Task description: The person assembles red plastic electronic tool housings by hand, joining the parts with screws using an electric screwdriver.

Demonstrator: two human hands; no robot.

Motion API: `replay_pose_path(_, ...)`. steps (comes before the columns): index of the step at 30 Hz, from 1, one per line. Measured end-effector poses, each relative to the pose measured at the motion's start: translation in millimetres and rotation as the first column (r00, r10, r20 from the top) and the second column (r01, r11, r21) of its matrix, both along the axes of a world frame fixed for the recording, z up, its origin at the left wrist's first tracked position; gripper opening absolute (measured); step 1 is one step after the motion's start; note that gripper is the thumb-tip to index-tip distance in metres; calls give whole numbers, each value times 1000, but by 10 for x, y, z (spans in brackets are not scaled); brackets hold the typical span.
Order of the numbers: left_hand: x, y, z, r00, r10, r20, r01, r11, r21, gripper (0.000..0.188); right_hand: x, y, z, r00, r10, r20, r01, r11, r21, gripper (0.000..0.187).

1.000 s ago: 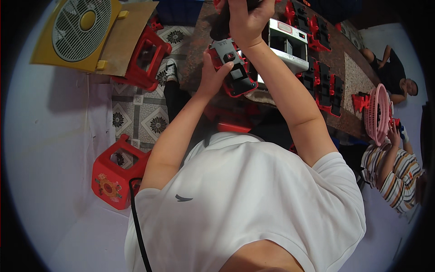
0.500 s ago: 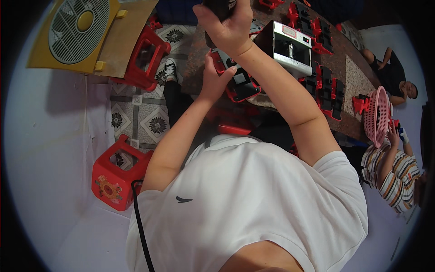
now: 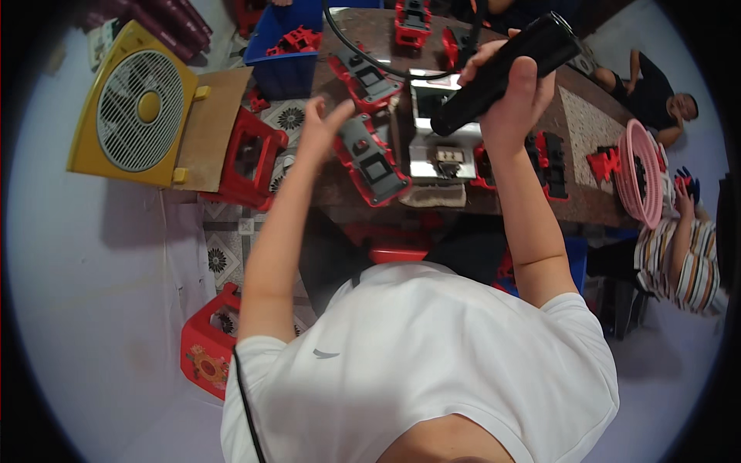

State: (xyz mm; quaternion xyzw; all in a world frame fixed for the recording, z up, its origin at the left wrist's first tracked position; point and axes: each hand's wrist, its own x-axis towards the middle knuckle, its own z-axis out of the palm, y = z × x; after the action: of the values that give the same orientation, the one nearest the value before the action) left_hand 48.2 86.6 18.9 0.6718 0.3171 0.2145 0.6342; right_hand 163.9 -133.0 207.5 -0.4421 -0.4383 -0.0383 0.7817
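My right hand [image 3: 513, 104] is wrapped round a black cylindrical tool [image 3: 482, 81], held tilted above a white-and-silver metal box-shaped device [image 3: 421, 150] on the table. A black cord [image 3: 370, 58] loops down near the tool; where it joins is unclear. My left hand [image 3: 318, 131] is open, its fingers spread, at the left edge of a red-and-grey plastic part [image 3: 374, 166]. Whether it touches that part I cannot tell. Beyond the fingers lies a second red-and-grey part [image 3: 363, 77].
More red-and-black parts [image 3: 549, 166] lie on the brown table [image 3: 343, 189]. A blue bin [image 3: 282, 73] holds red pieces. On the right are a pink basket [image 3: 629, 174] and two people. A yellow fan [image 3: 123, 108] and red stools [image 3: 208, 347] are at left.
My right hand has moved right and nearer with the black tool, from over the part to over the metal device. My left hand has come off the part and shifted left.
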Motion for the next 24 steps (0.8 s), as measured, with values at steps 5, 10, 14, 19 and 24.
replay_pose_path(5,750,818,-176,937,-190,-292,55,908,-415,63,-121,-349,-150,999,-23,38,25,999,-43,43)
replay_pose_path(10,1025,653,54,961,-247,128,259,623,-738,33,-42,-543,-547,991,-90,104,91,996,-14,38)
replay_pose_path(14,464,350,516,940,-76,334,291,690,-663,36,-54,-579,-740,992,-102,78,100,994,34,40)
replay_pose_path(19,-621,-645,722,919,2,393,251,766,-592,46,-95,-557,-908,995,-74,73,72,997,32,43)
replay_pose_path(24,-481,-642,492,922,62,383,199,772,-604,41,-95,-540,-962,992,-93,89,91,996,24,46)
